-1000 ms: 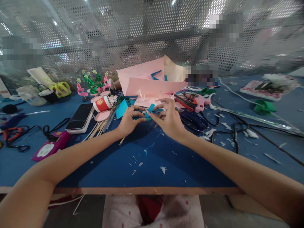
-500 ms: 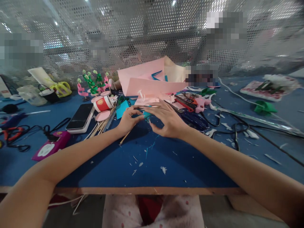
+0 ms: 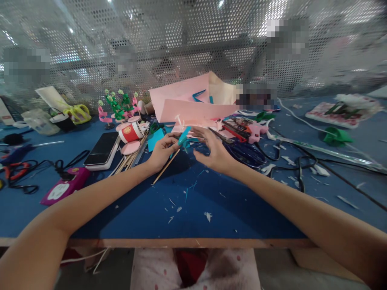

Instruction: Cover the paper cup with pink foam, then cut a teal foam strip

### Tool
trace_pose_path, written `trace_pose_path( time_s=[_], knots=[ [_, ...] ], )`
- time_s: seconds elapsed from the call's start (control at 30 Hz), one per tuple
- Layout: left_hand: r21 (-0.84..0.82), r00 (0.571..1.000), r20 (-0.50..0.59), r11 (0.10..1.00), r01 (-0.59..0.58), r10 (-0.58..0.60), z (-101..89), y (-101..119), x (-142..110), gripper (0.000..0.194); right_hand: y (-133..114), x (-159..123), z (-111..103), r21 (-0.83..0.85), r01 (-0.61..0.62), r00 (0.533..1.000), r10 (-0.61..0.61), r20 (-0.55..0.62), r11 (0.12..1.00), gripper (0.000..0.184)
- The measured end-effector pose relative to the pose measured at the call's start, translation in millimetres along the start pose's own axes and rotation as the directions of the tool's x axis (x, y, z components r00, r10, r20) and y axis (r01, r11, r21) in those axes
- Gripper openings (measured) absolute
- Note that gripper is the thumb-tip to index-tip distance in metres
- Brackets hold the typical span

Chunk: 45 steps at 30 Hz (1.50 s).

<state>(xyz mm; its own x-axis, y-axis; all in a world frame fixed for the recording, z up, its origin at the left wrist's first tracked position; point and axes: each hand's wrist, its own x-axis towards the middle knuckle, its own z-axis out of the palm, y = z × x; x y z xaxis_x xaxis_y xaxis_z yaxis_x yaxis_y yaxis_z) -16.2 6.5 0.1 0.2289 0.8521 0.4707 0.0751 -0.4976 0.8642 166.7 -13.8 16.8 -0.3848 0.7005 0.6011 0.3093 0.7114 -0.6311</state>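
Between its thumb and fingertips my left hand [image 3: 165, 150] pinches a bright blue paper strip [image 3: 185, 136]. A thin wooden stick [image 3: 166, 167] slants down towards me from beneath the paper; whether its low end touches the table, I cannot tell. My right hand [image 3: 213, 152] is just right of the paper, thumb and fingers apart in a loose curve, holding nothing I can see. A blue paper square [image 3: 155, 139] lies behind my left hand. Beyond both hands, a large folded pink sheet [image 3: 193, 108] stands on the table.
Left are a phone [image 3: 102, 149], a red-and-white paper cup [image 3: 131, 131], several wooden sticks, a purple cabled box [image 3: 65, 185] and small green and pink paper spirals [image 3: 116, 106]. A red hot glue gun [image 3: 234, 131], dark-blue-handled tool [image 3: 248, 153], cables and white scraps [image 3: 208, 216] lie rightward.
My right hand has drawn away to the right from the blue paper, its fingers wider apart. The strip now sticks up in my left hand, and more of the stick shows.
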Motion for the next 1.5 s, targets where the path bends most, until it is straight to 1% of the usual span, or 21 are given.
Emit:
trace_pose_path(
  time_s=[0.07, 0.17, 0.27, 0.37, 0.47, 0.57, 0.63, 0.73, 0.83, 0.97, 1.07, 1.13, 1.2, 1.3, 1.37, 1.43, 1.5],
  knots=[
    [-0.024, 1.000, -0.005, 1.000, 0.003, -0.003, 0.0, -2, 1, 0.016, 5, 0, 1, 0.085, -0.075, 0.996, 0.078, -0.031, 0.994, 0.055],
    [-0.046, 1.000, -0.024, 0.999, 0.008, -0.009, 0.2, -4, 1, 0.019, 8, 2, 2, 0.148, -0.144, 0.989, 0.148, -0.019, 0.978, 0.047],
    [-0.030, 0.999, -0.052, 0.999, 0.014, -0.016, 0.5, -3, 1, 0.021, 6, 5, 0, 0.075, -0.143, 0.989, 0.145, -0.019, 0.987, 0.030],
    [-0.012, 0.998, -0.066, 1.000, -0.008, 0.008, 0.6, -3, 1, 0.018, 2, 6, -3, -0.003, -0.132, 0.989, 0.131, -0.066, 0.991, 0.020],
    [-0.020, 0.996, -0.093, 1.000, -0.011, 0.009, 0.3, -2, 1, 0.017, 0, 7, -5, -0.046, -0.104, 0.990, 0.100, -0.097, 0.993, 0.016],
    [-0.038, 0.994, -0.106, 0.999, 0.028, -0.032, 0.1, -1, 0, 0.017, -3, 7, -7, -0.037, -0.082, 0.995, 0.080, -0.054, 0.996, 0.014],
    [-0.050, 0.994, -0.103, 0.998, 0.033, -0.038, 0.3, 0, 0, 0.017, -4, 8, -7, -0.015, -0.085, 0.996, 0.085, -0.023, 0.996, 0.013],
    [-0.063, 0.994, -0.101, 0.998, 0.031, -0.037, 1.0, 3, -1, 0.016, -5, 8, -6, -0.012, -0.096, 0.995, 0.096, -0.026, 0.995, 0.013],
    [-0.030, 0.994, -0.107, 0.999, 0.017, -0.021, 1.2, 5, -1, 0.018, -4, 8, -5, -0.003, -0.114, 0.993, 0.114, -0.013, 0.993, 0.013],
    [0.001, 0.987, -0.158, 1.000, -0.007, 0.007, 0.9, 3, -1, 0.018, 0, 6, -3, -0.018, -0.134, 0.991, 0.134, -0.018, 0.991, 0.008],
    [-0.066, 0.984, -0.178, 0.997, -0.033, 0.021, 1.7, 2, -1, 0.014, 1, 5, -2, -0.086, -0.138, 0.988, 0.132, -0.082, 0.987, 0.006],
    [-0.089, 0.986, -0.161, 0.994, -0.065, 0.050, 2.4, 3, -1, 0.013, 1, 4, -3, -0.151, -0.122, 0.987, 0.104, -0.125, 0.981, 0.004],
    [-0.073, 0.989, -0.128, 0.994, -0.086, 0.076, 2.8, 5, -2, 0.014, 1, 3, -4, -0.223, -0.092, 0.989, 0.064, -0.130, 0.970, 0.004],
    [-0.016, 0.992, -0.066, 0.993, -0.113, 0.112, 2.9, 8, -5, 0.014, 1, 2, -5, -0.353, -0.046, 0.997, 0.018, -0.081, 0.935, 0.019],
    [0.007, 0.988, -0.029, 0.988, -0.155, 0.155, 2.7, 10, -6, 0.013, 3, 1, -5, -0.430, 0.002, 0.999, -0.023, -0.043, 0.903, 0.027],
    [0.041, 0.980, 0.002, 0.979, -0.200, 0.200, 2.4, 12, -8, 0.014, 4, 0, -4, -0.493, 0.059, 0.998, -0.070, -0.004, 0.868, 0.031],
    [0.111, 0.975, 0.021, 0.969, -0.221, 0.220, 2.1, 13, -8, 0.014, 4, -1, -3, -0.550, 0.109, 0.994, -0.103, 0.041, 0.828, 0.033]
  ],
)
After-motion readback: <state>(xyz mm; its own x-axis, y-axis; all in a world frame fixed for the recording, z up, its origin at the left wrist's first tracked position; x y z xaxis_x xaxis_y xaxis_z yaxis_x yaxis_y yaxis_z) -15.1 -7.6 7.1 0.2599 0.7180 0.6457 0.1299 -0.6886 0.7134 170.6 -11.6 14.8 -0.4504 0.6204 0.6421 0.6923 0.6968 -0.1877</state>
